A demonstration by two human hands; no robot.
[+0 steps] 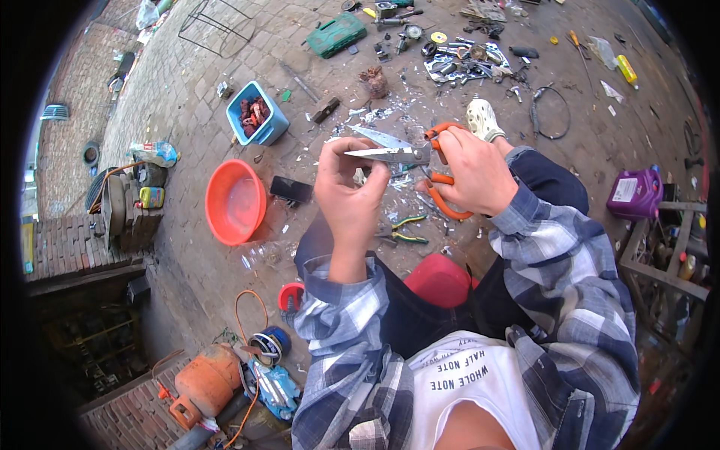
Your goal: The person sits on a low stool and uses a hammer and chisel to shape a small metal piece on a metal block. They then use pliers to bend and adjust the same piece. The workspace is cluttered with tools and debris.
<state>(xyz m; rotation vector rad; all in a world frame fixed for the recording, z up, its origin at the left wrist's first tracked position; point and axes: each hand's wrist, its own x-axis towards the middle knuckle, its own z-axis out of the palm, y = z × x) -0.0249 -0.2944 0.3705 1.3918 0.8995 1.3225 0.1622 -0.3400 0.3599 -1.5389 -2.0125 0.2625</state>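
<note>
r hand [474, 171] gripping orange-handled scissors [411, 154], blades [382, 155] apart, l hand [347, 187] half-curled nr blades, contents unclear

Red basin [236, 202]: left, on the paving [176, 217]
Blue bucket [273, 133]: just beyond the basin, holding reddish pieces [253, 112]
Green case [336, 35]: far, left of centre
Purple jug [634, 193]: right side
Orange cylinder [206, 379]: near left

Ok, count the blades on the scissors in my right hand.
2: the upper blade slants up-left in view; the lower blade points left, toward the left hand.
</note>
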